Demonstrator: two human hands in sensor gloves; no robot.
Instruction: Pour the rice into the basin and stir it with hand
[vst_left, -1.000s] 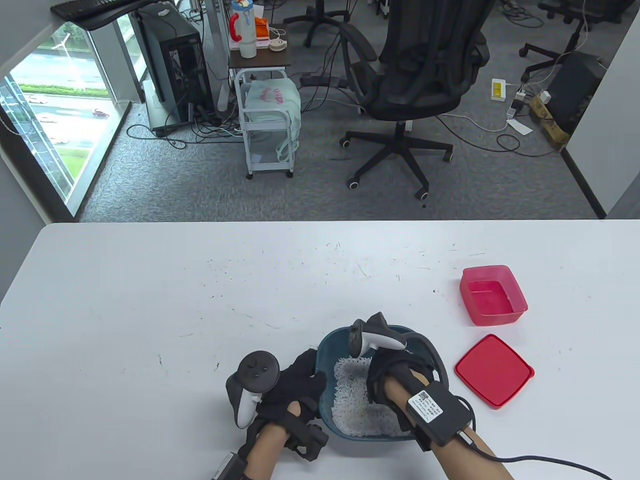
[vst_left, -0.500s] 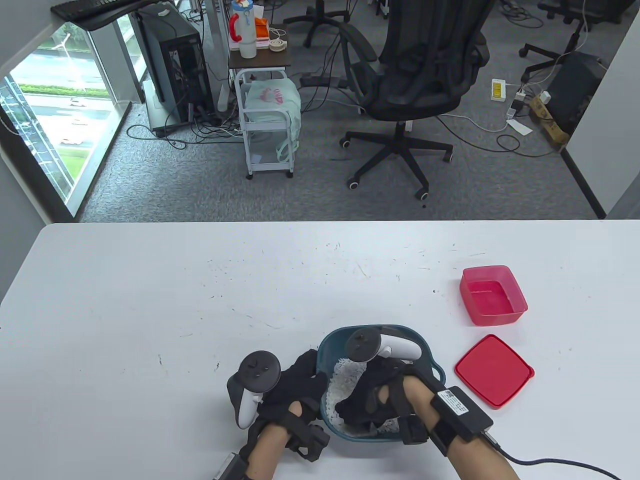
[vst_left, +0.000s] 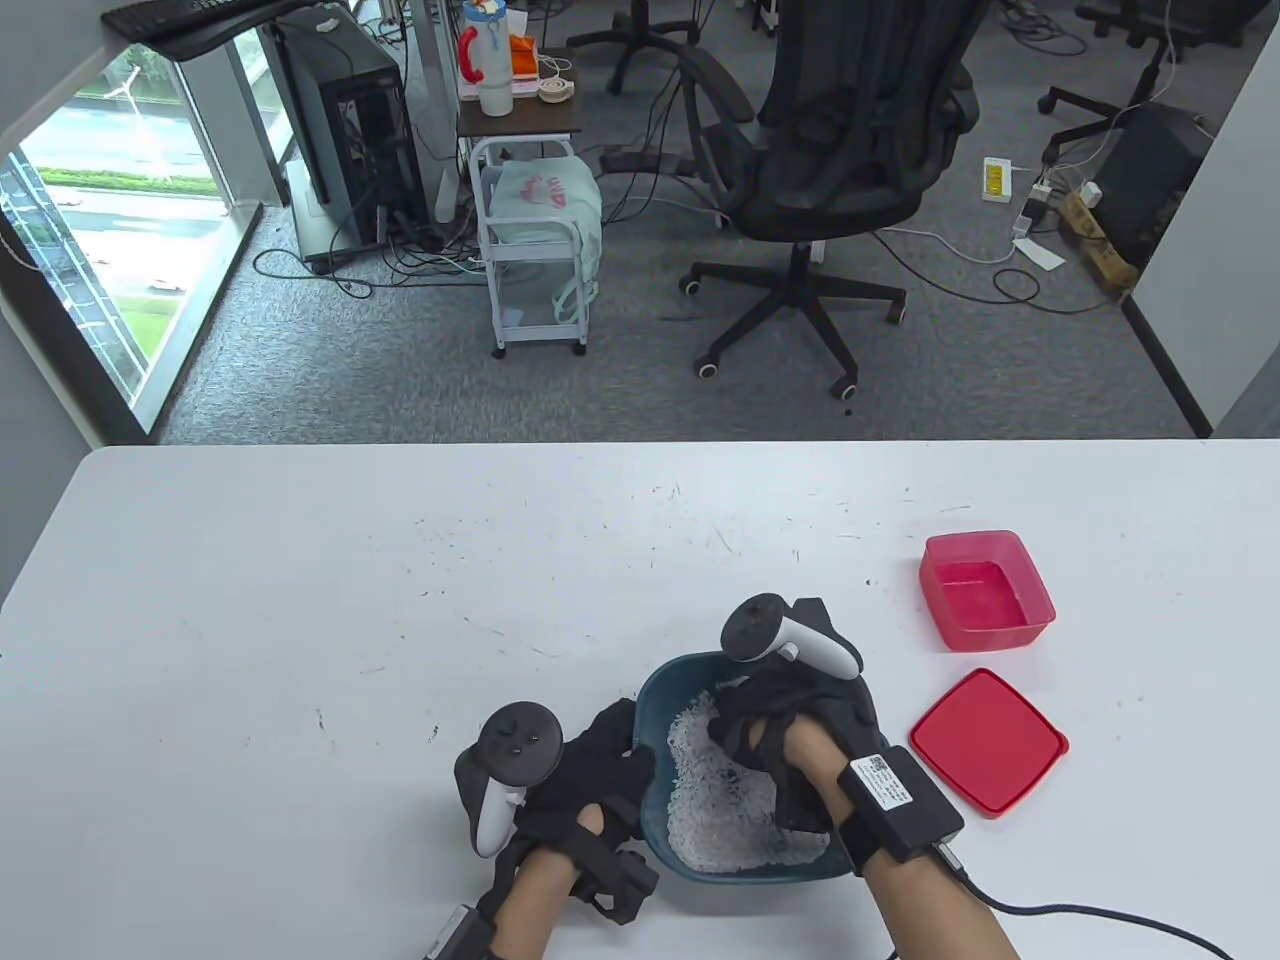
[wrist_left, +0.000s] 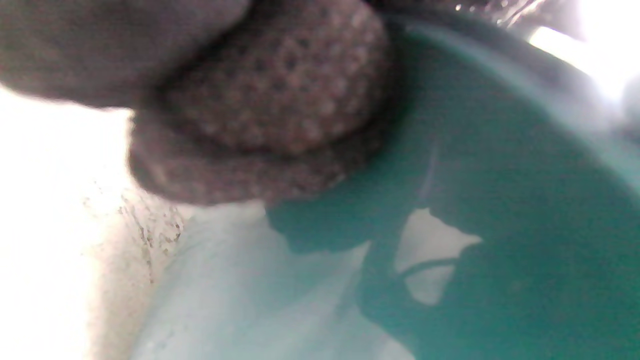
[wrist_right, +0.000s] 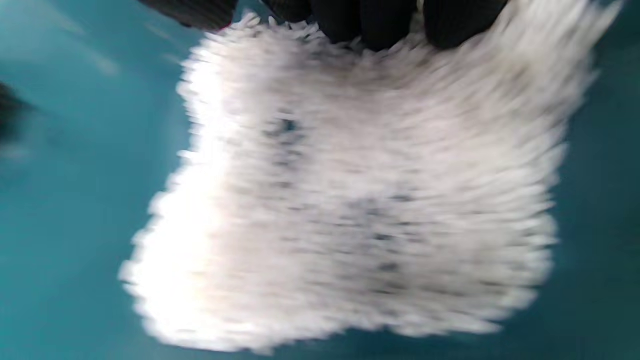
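Note:
A teal basin (vst_left: 655, 690) stands near the table's front edge with white rice (vst_left: 715, 810) spread over its bottom. My left hand (vst_left: 622, 748) grips the basin's left rim; in the left wrist view a gloved finger (wrist_left: 260, 100) lies against the teal basin wall (wrist_left: 500, 175). My right hand (vst_left: 745, 722) is inside the basin at its far side, fingers down in the rice. In the right wrist view the black fingertips (wrist_right: 380, 20) touch the top edge of the blurred rice (wrist_right: 360, 210) on the basin (wrist_right: 75, 175) floor.
An empty red box (vst_left: 985, 590) sits right of the basin, with its red lid (vst_left: 988, 742) lying flat just in front of it. A cable trails from my right wrist off the bottom right. The table's far edge faces an office chair.
My right hand swept from the basin's near left part to its far side, dragging through the rice, which now shows more widely. The left hand kept its hold on the rim.

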